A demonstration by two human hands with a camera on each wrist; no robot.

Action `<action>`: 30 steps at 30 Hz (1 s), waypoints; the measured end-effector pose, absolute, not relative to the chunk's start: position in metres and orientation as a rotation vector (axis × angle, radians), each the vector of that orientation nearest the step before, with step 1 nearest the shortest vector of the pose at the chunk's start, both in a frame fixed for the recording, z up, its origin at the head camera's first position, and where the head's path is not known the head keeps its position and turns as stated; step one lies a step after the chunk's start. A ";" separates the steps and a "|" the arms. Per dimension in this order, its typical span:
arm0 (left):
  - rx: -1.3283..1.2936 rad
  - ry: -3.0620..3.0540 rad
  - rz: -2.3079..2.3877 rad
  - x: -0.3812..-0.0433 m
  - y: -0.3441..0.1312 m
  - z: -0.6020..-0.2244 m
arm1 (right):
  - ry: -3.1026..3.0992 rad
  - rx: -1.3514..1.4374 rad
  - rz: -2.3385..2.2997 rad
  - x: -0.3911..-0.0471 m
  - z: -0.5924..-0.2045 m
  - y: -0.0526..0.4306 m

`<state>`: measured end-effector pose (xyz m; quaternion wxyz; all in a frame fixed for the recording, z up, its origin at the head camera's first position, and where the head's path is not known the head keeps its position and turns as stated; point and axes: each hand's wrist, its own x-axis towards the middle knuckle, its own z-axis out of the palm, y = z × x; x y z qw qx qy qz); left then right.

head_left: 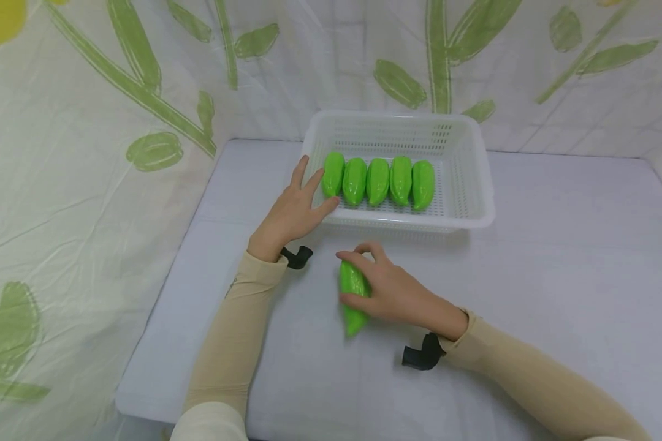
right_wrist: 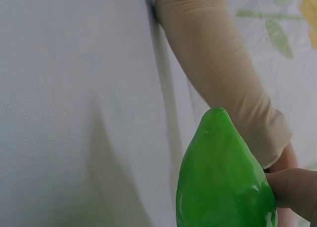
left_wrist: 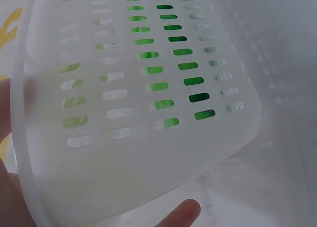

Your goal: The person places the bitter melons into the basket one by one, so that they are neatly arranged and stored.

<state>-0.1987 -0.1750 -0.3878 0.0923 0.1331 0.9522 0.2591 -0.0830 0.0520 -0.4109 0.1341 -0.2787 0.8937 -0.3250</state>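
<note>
My right hand grips a glossy green pepper-shaped piece in front of the basket, fingers at its far end and the thumb on its near side. In the right wrist view the piece points its tapered tip upward, with a shadow on the cloth beside it. A white perforated plastic basket holds several like pieces in a row, upright side by side. My left hand lies with fingers spread at the basket's left front corner. In the left wrist view, fingertips show at the basket's rim.
A white cloth covers the table, whose left edge runs down beside my left arm. Behind stands a pale curtain with green leaf prints. Black mounts sit at both wrists. The right part of the basket's floor shows bare.
</note>
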 end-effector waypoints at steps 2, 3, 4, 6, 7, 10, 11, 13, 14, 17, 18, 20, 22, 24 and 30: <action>0.395 2.825 0.770 -0.199 -0.175 -0.388 | 2.602 -0.816 -0.947 -0.082 -0.408 0.055; 0.395 2.825 0.770 -0.199 -0.175 -0.388 | 2.610 -0.821 -0.950 -0.081 -0.407 0.057; 0.394 2.825 0.770 -0.199 -0.175 -0.388 | 2.617 -0.826 -0.955 -0.081 -0.405 0.059; 0.392 2.822 0.771 -0.199 -0.175 -0.388 | 2.630 -0.836 -0.964 -0.080 -0.401 0.062; 0.389 2.821 0.772 -0.199 -0.175 -0.387 | 2.635 -0.839 -0.969 -0.079 -0.399 0.064; 0.383 2.815 0.777 -0.198 -0.175 -0.387 | 2.650 -0.831 -0.970 -0.079 -0.393 0.071; 0.382 2.814 0.779 -0.199 -0.175 -0.387 | 2.655 -0.824 -0.968 -0.079 -0.391 0.073; 0.383 2.813 0.780 -0.199 -0.175 -0.388 | 2.667 -0.809 -0.961 -0.079 -0.387 0.077; 0.384 2.814 0.780 -0.199 -0.175 -0.388 | 2.672 -0.801 -0.958 -0.079 -0.385 0.079; 0.387 2.817 0.775 -0.199 -0.175 -0.387 | 2.689 -0.790 -0.962 -0.079 -0.379 0.085; 0.387 2.817 0.774 -0.199 -0.175 -0.387 | 2.692 -0.789 -0.967 -0.079 -0.378 0.087; 0.389 2.817 0.776 -0.199 -0.175 -0.387 | 2.703 -0.789 -0.976 -0.080 -0.375 0.090; 0.389 2.815 0.779 -0.199 -0.175 -0.387 | 2.713 -0.794 -0.983 -0.081 -0.373 0.093; 0.389 2.813 0.783 -0.199 -0.175 -0.387 | 2.718 -0.796 -0.993 -0.083 -0.371 0.096; 0.393 2.813 0.787 -0.199 -0.175 -0.388 | 2.732 -0.762 -0.998 -0.088 -0.363 0.107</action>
